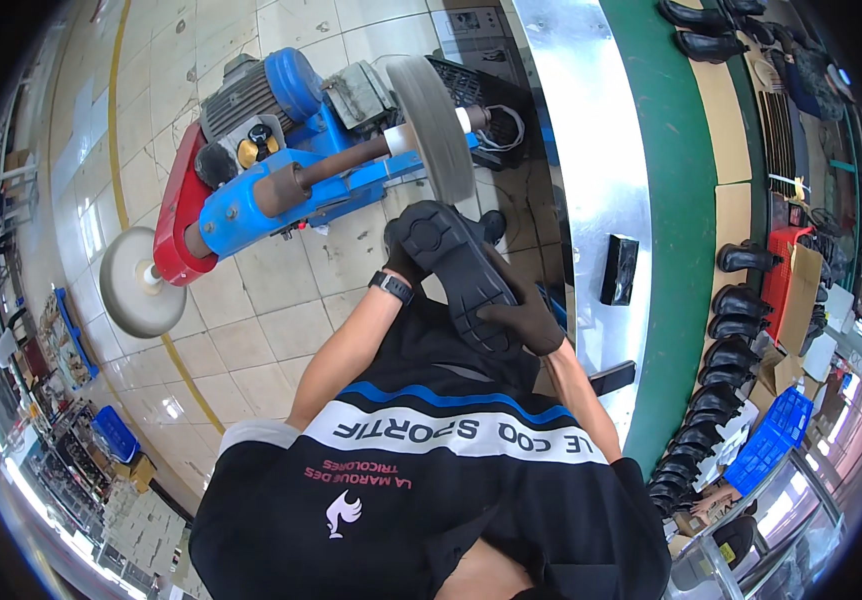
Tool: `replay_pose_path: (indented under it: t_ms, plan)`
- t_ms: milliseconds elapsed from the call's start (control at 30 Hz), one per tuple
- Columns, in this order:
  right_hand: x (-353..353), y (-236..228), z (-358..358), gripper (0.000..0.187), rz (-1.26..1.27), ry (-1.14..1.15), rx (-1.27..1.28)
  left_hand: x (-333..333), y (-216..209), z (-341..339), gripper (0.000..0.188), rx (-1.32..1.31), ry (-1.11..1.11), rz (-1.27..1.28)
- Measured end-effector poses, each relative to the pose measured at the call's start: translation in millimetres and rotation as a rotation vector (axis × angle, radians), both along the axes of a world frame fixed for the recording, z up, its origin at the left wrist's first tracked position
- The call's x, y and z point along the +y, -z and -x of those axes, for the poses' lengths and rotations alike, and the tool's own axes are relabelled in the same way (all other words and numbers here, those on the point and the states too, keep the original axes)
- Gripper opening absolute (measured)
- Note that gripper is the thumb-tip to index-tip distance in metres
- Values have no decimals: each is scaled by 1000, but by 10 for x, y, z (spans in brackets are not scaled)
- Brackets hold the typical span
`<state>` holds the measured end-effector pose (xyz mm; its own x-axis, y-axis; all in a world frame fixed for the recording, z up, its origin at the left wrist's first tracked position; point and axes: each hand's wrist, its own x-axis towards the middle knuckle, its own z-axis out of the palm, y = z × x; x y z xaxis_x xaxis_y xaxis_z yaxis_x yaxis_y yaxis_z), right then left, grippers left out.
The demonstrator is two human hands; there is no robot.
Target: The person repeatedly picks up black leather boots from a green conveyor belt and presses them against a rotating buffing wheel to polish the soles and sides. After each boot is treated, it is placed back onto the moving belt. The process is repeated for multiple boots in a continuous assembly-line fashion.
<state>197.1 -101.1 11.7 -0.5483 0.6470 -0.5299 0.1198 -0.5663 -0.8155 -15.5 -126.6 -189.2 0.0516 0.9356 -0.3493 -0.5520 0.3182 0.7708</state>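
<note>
Both of my hands wear dark gloves and grip one black shoe [456, 265], its treaded sole turned up toward me. My left hand [403, 262] is closed around the toe or heel end at the upper left; I cannot tell which end it is. At the other end, my right hand [529, 312] wraps the side, with its thumb lying on the sole. The shoe's upper is mostly hidden beneath. Just beyond the shoe stands a grey buffing wheel [433, 130] on the shaft of a blue machine [251, 215]. No contact between shoe and wheel can be made out.
A second pale wheel [143, 282] sits at the machine's left end, beside a red guard [183, 210]. To my right runs a metal-topped bench [596, 190] bearing a small black box [620, 270]. Beyond its green strip [676, 220], several black shoes [731, 355] stand in a row.
</note>
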Motion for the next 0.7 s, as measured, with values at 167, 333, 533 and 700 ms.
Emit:
replay_pose_path:
  t_ms: [167,333,533,700]
  plan:
    - [-171,61,-92,79,359,354,175,409,188,9,48,-41,247,95]
    - [-300,386,-149,72,729,561,514,624,49,176,62,861,576,-267]
    - [-60,788,150,74,838,704,882,822,-431,161,59,448,339,-163]
    - [-39,709,160,77,1021,710,1111,774,-541,232,49,267,354,-182]
